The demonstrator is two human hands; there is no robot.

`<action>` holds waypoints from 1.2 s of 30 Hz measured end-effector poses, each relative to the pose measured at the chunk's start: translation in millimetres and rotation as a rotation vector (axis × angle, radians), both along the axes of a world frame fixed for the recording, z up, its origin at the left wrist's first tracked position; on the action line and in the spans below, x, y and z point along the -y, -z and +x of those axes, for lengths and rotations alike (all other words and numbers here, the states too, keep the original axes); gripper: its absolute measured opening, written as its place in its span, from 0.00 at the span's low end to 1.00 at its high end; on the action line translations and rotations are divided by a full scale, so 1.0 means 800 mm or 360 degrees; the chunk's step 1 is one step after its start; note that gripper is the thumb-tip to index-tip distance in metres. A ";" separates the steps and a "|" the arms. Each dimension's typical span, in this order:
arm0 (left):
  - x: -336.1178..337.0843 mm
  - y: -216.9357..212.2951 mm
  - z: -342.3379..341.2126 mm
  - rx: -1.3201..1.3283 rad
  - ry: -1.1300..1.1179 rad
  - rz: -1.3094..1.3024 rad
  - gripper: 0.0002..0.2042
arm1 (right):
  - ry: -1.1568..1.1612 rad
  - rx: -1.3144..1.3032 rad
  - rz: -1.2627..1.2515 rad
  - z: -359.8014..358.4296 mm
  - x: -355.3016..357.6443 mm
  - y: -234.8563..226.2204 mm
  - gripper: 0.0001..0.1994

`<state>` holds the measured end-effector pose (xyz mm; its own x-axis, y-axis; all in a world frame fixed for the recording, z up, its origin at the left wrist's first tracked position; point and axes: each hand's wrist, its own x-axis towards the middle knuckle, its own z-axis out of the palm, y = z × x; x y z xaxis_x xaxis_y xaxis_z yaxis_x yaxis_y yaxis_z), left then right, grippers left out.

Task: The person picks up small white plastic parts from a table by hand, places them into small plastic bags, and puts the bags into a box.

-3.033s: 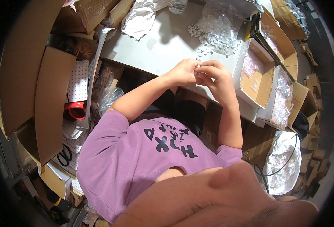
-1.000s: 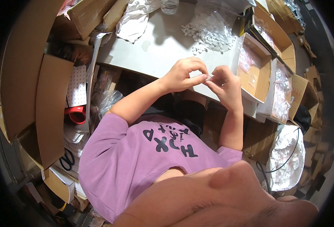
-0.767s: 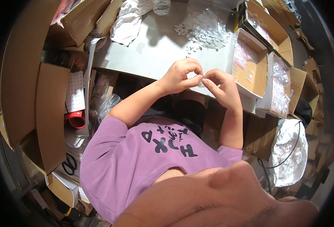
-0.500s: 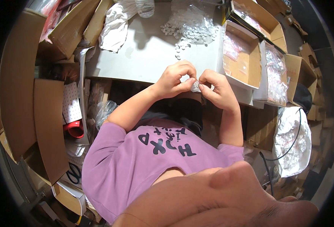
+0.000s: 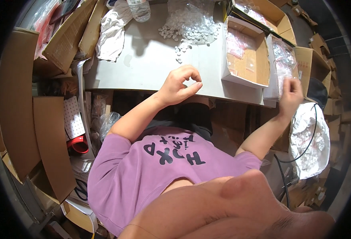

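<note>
Over the table's near edge my left hand [image 5: 182,84] is raised, thumb and index fingertip bent together in a pinch. Whatever it may hold is too small to make out. My right hand [image 5: 291,96] is at the near end of a white box [image 5: 270,71] filled with small clear bags [image 5: 283,59]. Its fingers look bunched together but are blurred, and anything between them cannot be made out. Beyond my left hand, small white round pieces [image 5: 182,51] lie scattered on the table, spilling from a large clear plastic bag [image 5: 191,20].
A cardboard tray [image 5: 259,59] holds several small zip bags with pinkish edges. On the grey table [image 5: 143,67] are a white cloth [image 5: 111,36] and a clear bottle [image 5: 139,10]. Tall cartons [image 5: 18,103] crowd the left. A white sack [image 5: 311,147] and black cable [image 5: 299,161] are at right.
My hands were together at the table edge with a small whitish thing between them. My right hand has moved right to the box of clear bags; the left has stayed nearly in place.
</note>
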<state>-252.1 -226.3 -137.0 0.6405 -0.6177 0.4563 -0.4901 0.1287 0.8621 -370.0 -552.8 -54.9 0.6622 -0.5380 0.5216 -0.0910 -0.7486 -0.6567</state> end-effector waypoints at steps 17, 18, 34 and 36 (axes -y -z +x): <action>-0.015 0.001 0.001 -0.0023 -0.0012 0.0131 0.08 | -0.0323 -0.1498 -0.0909 0.132 -0.010 0.066 0.14; -0.016 0.001 0.001 -0.0024 -0.0018 0.0128 0.08 | -0.0306 -0.1462 -0.0887 0.130 -0.011 0.064 0.12; -0.030 0.014 -0.006 -0.0649 -0.0173 -0.0043 0.16 | -0.1325 -0.0616 0.0879 0.100 -0.229 0.056 0.05; -0.039 0.009 -0.008 -0.0492 -0.0331 -0.0034 0.16 | -0.1351 -0.0655 0.0913 0.105 -0.237 0.059 0.05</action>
